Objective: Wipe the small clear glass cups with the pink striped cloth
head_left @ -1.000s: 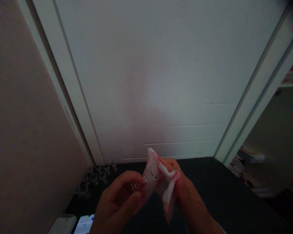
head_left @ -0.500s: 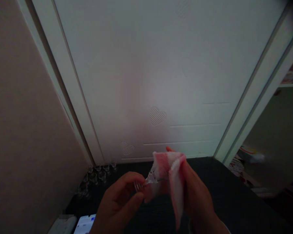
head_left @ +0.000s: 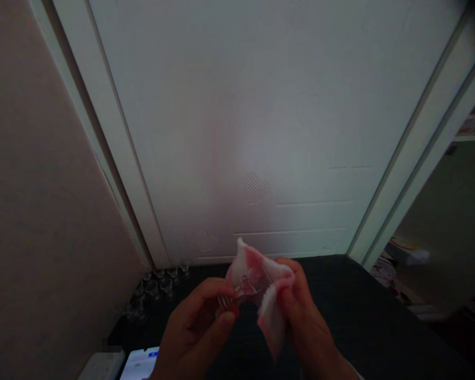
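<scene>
A small clear glass vessel [head_left: 248,285] with a seemingly ribbed end is held up over the near middle of the black table [head_left: 352,306]. The left hand [head_left: 200,322] pinches that end between thumb and fingers; the right hand [head_left: 306,311] grips a bunched pink-and-white fluffy cloth [head_left: 275,316], its thumb on the near side. Compared with half a second ago, the cloth has swung left: its far edge now rises to a peak behind the glass, and its hanging flap is shorter. The left hand has barely moved. I judge the cloth is being worked around the glass, though actual contact is hard to make out.

Farther left stands a cluster of small clear footed glasses [head_left: 167,286]. Near left, a lit white phone screen [head_left: 138,363] shows a blue patch, its writing too small to read. Striped hearts [head_left: 256,189] mark the white panelled door [head_left: 229,126] at the far side; no brand is legible.
</scene>
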`<state>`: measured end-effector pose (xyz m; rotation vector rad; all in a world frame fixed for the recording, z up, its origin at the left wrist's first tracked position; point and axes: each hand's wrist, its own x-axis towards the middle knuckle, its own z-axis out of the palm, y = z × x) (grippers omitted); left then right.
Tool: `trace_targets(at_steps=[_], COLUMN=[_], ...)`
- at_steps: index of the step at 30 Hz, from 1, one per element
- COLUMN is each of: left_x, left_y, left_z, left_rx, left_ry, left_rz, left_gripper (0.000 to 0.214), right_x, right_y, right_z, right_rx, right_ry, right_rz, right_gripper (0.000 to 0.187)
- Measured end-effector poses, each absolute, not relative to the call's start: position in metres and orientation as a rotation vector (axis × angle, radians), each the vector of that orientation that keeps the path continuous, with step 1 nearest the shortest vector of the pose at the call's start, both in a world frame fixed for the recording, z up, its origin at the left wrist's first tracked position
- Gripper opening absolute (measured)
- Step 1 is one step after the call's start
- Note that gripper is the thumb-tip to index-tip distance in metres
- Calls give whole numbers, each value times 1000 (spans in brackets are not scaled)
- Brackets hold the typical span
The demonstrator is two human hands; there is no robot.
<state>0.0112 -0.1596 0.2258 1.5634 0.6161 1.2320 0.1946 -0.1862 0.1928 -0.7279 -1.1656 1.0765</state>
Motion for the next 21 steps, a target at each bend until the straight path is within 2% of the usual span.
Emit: trace_targets(at_steps=[10,17,21], left_x=[12,-6,-5], left_y=[-166,-165,-166], left_z=[231,234,234], left_rx=[1447,1799,2126], left_ry=[621,644,682], left_rz=[1378,1260,1243], left_gripper=[17,16,25], right_x=[199,204,203], right_y=[-189,-187,-184], right_z=[210,215,211], right_rx=[-675,-776,-791], right_ry=[-1416,-1565,-1490], right_rz=[1069,1020,1033], right_gripper=[34,27,23])
